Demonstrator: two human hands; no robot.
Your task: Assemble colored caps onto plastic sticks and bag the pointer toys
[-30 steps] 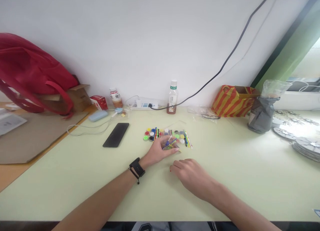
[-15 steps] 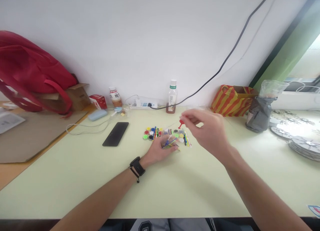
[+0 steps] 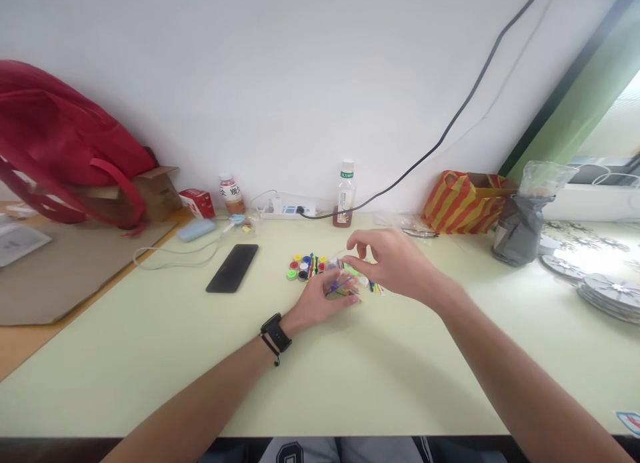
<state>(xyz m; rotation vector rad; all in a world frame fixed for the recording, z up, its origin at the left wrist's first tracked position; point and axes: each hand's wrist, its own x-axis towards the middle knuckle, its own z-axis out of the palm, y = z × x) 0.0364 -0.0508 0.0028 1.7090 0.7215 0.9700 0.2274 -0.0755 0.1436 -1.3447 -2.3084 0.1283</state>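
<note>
My left hand (image 3: 316,301) rests on the pale green table (image 3: 150,356) and grips a small clear plastic bag (image 3: 342,284) with coloured pieces inside. My right hand (image 3: 395,263) hovers just above and to the right of the bag, thumb and forefinger pinched together over its top. What they hold is hidden. Small round coloured caps (image 3: 300,269) lie to the left of the bag, and thin coloured sticks (image 3: 376,287) lie to its right, partly under my right hand.
A black phone (image 3: 233,268) lies to the left, past it a blue case (image 3: 196,231) and a white cable. Along the wall stand a bottle (image 3: 345,195), a power strip (image 3: 290,211), a striped bag (image 3: 467,201) and a red bag (image 3: 60,143). Plates (image 3: 607,293) sit at the right.
My right hand rose from the table with a small red piece pinched in its fingers, then came down to the top of the bag. The left hand stayed on the bag.
</note>
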